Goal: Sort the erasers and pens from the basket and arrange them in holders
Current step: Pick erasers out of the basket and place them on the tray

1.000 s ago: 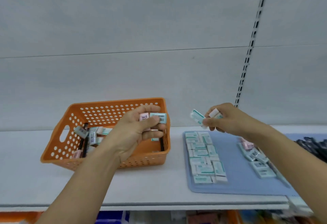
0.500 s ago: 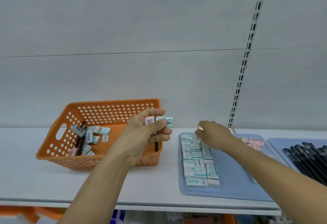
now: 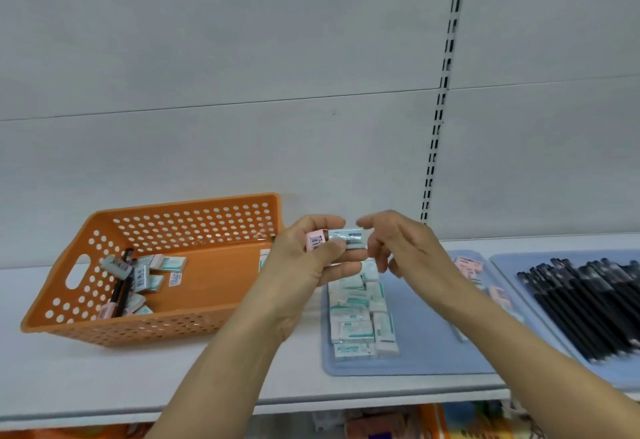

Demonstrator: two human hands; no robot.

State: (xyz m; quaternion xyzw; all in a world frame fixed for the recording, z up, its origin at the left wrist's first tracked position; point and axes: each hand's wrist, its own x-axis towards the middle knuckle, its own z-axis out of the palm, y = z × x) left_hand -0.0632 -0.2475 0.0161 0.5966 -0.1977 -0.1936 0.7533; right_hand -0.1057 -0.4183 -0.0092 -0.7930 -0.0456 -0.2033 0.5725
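Head view: left hand (image 3: 304,265) pinches a pink-sleeved eraser (image 3: 317,240) and a teal-sleeved eraser (image 3: 348,238), small blocks, print unreadable. Right hand (image 3: 398,248), grip curled, touches the teal one. Perforated orange plastic basket (image 3: 221,286) beside a smooth blue tray (image 3: 422,334).

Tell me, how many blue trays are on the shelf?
2. The eraser tray lies just right of the orange basket, holding erasers; the pen tray lies at the far right, holding black pens. Others may be out of view.
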